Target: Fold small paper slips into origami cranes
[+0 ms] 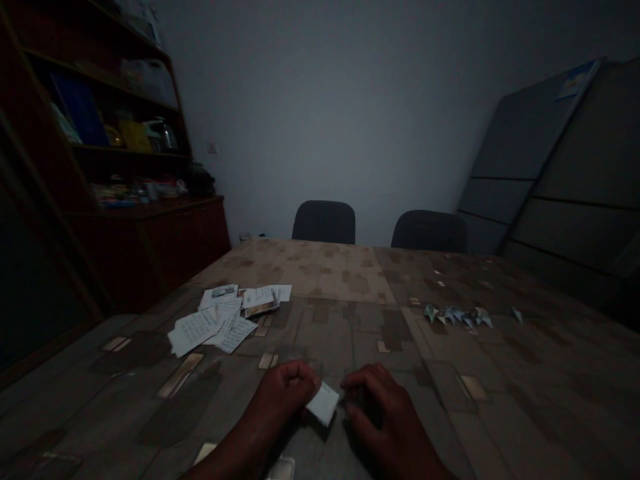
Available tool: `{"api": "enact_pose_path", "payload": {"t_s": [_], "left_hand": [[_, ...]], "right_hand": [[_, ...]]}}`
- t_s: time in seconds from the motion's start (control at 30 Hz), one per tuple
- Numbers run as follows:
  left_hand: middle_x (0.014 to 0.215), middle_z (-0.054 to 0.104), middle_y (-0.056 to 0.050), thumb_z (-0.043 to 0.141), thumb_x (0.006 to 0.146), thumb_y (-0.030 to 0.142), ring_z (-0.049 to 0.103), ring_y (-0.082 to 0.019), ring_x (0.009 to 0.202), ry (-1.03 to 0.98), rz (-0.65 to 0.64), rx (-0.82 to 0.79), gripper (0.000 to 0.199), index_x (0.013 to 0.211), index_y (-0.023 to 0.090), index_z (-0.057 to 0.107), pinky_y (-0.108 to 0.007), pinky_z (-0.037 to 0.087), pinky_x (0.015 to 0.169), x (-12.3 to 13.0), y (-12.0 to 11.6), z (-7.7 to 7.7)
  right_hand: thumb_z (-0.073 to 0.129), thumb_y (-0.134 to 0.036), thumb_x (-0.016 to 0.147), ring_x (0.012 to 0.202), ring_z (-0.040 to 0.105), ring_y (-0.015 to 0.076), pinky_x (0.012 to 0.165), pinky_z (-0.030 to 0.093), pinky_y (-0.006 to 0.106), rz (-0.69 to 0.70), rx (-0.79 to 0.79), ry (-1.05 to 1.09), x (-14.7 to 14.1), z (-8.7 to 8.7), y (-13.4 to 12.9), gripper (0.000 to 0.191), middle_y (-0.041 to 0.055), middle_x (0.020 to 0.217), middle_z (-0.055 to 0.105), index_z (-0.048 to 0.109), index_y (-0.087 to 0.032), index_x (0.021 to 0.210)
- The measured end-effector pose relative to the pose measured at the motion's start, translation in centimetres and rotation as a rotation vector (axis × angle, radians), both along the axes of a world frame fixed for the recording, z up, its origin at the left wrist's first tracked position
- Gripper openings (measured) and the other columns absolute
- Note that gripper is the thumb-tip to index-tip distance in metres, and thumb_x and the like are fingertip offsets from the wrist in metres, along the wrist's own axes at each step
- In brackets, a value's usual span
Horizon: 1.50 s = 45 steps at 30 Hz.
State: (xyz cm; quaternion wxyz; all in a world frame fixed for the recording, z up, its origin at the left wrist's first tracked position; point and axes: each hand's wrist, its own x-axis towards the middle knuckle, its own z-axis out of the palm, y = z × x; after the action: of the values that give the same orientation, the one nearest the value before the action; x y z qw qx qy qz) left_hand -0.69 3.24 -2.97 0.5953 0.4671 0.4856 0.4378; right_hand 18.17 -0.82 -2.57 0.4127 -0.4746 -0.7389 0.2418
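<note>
My left hand pinches a small folded piece of white paper at its upper left corner, just above the patterned tabletop. Close by on the other side, my right hand has its thumb and forefinger apart, with the fingertips near the paper's right corner; I see nothing in its grasp. A loose pile of printed paper sheets lies on the left of the table. Several small folded paper figures with pointed tips stand in a row on the right, and a single folded figure sits a little apart.
The table has a patterned cloth. Two dark chairs, a left one and a right one, stand at its far side. A dark wooden cabinet with filled shelves is at the left. Grey panels stand at the right.
</note>
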Motion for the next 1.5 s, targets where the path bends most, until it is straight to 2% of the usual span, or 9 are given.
{"api": "enact_pose_path", "payload": {"t_s": [0.13, 0.37, 0.5, 0.6, 0.8, 0.93, 1.07, 1.33, 1.5], "left_hand": [[0.042, 0.055, 0.005, 0.075, 0.059, 0.027, 0.043, -0.007, 0.036, -0.029, -0.035, -0.041, 0.021, 0.054, 0.016, 0.058, -0.019, 0.029, 0.041, 0.4, -0.1, -0.7], [0.050, 0.062, 0.002, 0.074, 0.057, 0.029, 0.049, -0.009, 0.041, -0.023, -0.049, -0.034, 0.020, 0.064, 0.014, 0.063, -0.022, 0.034, 0.048, 0.6, -0.3, -0.2], [0.049, 0.058, 0.004, 0.074, 0.055, 0.022, 0.050, -0.011, 0.047, 0.048, -0.037, 0.025, 0.015, 0.064, 0.013, 0.066, -0.024, 0.034, 0.051, 0.4, -0.8, 1.2], [0.059, 0.062, 0.001, 0.067, 0.065, 0.017, 0.057, -0.016, 0.060, 0.202, -0.062, 0.193, 0.003, 0.068, 0.015, 0.068, -0.026, 0.040, 0.060, 0.3, -1.6, 2.0], [0.066, 0.060, 0.003, 0.059, 0.075, 0.013, 0.060, -0.018, 0.064, 0.428, -0.136, 0.477, 0.008, 0.074, 0.020, 0.056, -0.027, 0.043, 0.061, 0.2, -2.4, 1.9], [0.071, 0.061, 0.002, 0.059, 0.079, 0.011, 0.061, -0.017, 0.067, 0.513, -0.189, 0.583, 0.010, 0.077, 0.020, 0.056, -0.026, 0.043, 0.063, -0.2, -2.4, 1.5], [0.073, 0.062, 0.001, 0.059, 0.082, 0.014, 0.061, -0.018, 0.069, 0.530, -0.226, 0.672, 0.009, 0.076, 0.020, 0.058, -0.027, 0.042, 0.065, -0.3, -2.8, 1.4], [0.058, 0.055, 0.002, 0.058, 0.074, 0.022, 0.054, -0.018, 0.059, 0.334, -0.198, 0.234, 0.013, 0.063, 0.017, 0.062, -0.027, 0.038, 0.057, 0.6, -2.3, 2.2], [0.067, 0.063, -0.003, 0.058, 0.075, 0.011, 0.060, -0.020, 0.067, 0.561, -0.189, 0.558, 0.014, 0.064, 0.017, 0.063, -0.029, 0.041, 0.063, 0.4, -2.7, 2.0]], "right_hand": [[0.061, -0.009, 0.078, 0.084, 0.058, 0.0210, 0.079, 0.040, 0.036, 0.169, 0.321, -0.111, -0.3, 0.1, -0.1, 0.025, 0.0051, 0.092, 0.066, 0.060, -0.018, 0.101], [0.051, -0.007, 0.087, 0.075, 0.054, 0.0187, 0.070, 0.037, 0.033, 0.131, 0.398, -0.148, 0.2, 0.0, 0.0, 0.014, 0.0027, 0.080, 0.063, 0.057, -0.019, 0.089], [0.045, -0.006, 0.085, 0.078, 0.055, 0.0197, 0.072, 0.039, 0.034, 0.098, 0.325, -0.101, 0.4, 0.2, -0.1, 0.018, 0.0031, 0.081, 0.061, 0.056, -0.020, 0.087], [0.051, -0.011, 0.083, 0.082, 0.057, 0.0216, 0.071, 0.041, 0.033, 0.032, 0.077, -0.029, 0.2, 0.4, -0.2, 0.016, 0.0049, 0.087, 0.061, 0.059, -0.018, 0.094], [0.057, -0.008, 0.075, 0.072, 0.056, 0.0191, 0.066, 0.040, 0.029, -0.028, -0.138, 0.010, -0.3, 0.8, -0.2, 0.010, 0.0007, 0.074, 0.056, 0.058, -0.018, 0.076], [0.059, -0.012, 0.079, 0.080, 0.057, 0.0198, 0.070, 0.042, 0.030, 0.003, -0.134, 0.039, -0.1, 0.9, -0.4, 0.019, 0.0028, 0.087, 0.060, 0.061, -0.019, 0.097], [0.056, -0.016, 0.083, 0.078, 0.057, 0.0201, 0.071, 0.041, 0.032, 0.075, -0.033, -0.004, 0.0, 0.6, -0.2, 0.008, 0.0028, 0.078, 0.061, 0.060, -0.019, 0.077], [0.056, -0.016, 0.082, 0.069, 0.056, 0.0176, 0.063, 0.042, 0.029, -0.015, -0.160, 0.095, 0.0, 0.0, -0.2, 0.007, 0.0000, 0.072, 0.056, 0.061, -0.019, 0.077], [0.058, -0.012, 0.082, 0.074, 0.057, 0.0184, 0.067, 0.041, 0.030, 0.041, 0.023, -0.021, -0.2, 0.0, -0.5, 0.009, 0.0009, 0.076, 0.060, 0.061, -0.019, 0.084]]}}
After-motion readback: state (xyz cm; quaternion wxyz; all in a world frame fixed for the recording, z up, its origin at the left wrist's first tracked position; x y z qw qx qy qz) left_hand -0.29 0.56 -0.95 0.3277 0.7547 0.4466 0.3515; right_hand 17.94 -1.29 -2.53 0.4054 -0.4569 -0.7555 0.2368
